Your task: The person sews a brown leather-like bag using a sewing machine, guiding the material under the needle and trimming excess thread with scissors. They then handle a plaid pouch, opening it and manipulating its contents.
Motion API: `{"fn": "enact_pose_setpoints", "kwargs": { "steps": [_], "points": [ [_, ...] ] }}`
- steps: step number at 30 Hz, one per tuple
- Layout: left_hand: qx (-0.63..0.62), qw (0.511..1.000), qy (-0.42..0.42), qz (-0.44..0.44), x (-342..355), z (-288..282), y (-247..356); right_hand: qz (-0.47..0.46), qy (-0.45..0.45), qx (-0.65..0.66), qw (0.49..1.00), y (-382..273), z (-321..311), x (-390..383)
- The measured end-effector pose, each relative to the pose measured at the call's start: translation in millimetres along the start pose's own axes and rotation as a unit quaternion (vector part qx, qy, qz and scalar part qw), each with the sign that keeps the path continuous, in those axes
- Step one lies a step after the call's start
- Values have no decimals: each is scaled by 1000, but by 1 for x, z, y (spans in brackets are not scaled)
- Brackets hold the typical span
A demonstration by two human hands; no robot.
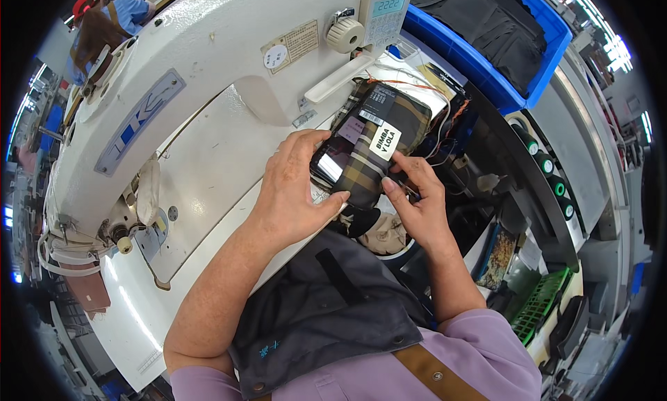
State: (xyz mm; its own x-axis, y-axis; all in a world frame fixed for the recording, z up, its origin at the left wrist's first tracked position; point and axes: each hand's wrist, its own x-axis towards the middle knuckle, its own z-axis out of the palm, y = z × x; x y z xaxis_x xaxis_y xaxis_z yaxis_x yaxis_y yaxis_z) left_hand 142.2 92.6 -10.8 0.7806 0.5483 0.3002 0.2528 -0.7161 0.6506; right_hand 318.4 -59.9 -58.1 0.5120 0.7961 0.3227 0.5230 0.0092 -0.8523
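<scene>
On sewing machine table (208,192), beside white machine arm (208,60): plaid fabric bundle (379,140) (white label on top), long axis running from near edge up-right toward blue bin (486,67). Left hand (295,192) cupped around near-left end; right hand (417,199) pinching near-right edge.

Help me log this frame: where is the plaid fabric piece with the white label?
In the head view, the plaid fabric piece sits right of centre, held between the left hand and the right hand, beside the white sewing machine and below the blue bin.

Lilac short sleeves, grey apron, tan strap
</scene>
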Motion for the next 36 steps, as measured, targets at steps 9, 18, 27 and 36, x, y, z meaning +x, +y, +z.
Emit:
{"fn": "enact_pose_setpoints", "kwargs": {
  "steps": [9,18,27,36],
  "points": [
    [-82,993,19,-77,5,-3,-7,-1,-8,11,1000,2,2,0],
    [-123,978,-5,-168,14,-7,-11,-2,-11,30,999,2,5,-1],
    [-40,994,0,-98,3,-7,-4,2,-22,23,999,2,5,0],
    [-52,993,2,-106,3,-8,-3,20,-30,51,998,0,8,-2]
  ]
}}
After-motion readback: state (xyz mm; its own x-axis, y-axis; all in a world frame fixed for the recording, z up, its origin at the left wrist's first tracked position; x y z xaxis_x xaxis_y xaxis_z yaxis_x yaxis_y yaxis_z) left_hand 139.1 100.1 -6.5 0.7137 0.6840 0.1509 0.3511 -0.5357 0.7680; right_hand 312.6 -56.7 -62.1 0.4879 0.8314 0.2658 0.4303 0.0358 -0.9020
